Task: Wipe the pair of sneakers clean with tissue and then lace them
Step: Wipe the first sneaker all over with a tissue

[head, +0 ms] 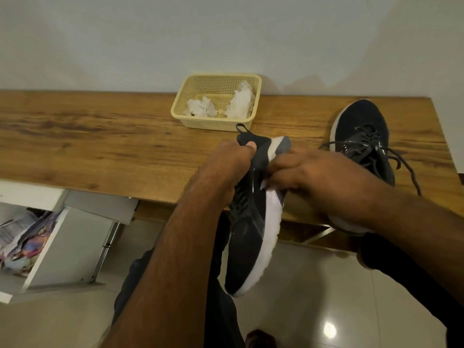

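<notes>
A dark sneaker (251, 237) with a white sole hangs tilted over the table's front edge, heel toward the basket and toe down toward the floor. My left hand (226, 164) grips its heel collar, thumb on top. My right hand (298, 169) presses against the white sole near the heel, fingers closed around a small bit of white tissue (263, 183) that barely shows. The second dark sneaker (361, 136) lies on the table to the right, its grey laces loose and trailing.
A cream plastic basket (200, 120) holding crumpled white tissues (241, 101) stands at the back of the wooden table (100, 141) against the wall. An open white drawer (62, 247) with papers sits lower left. Glossy floor tiles lie below.
</notes>
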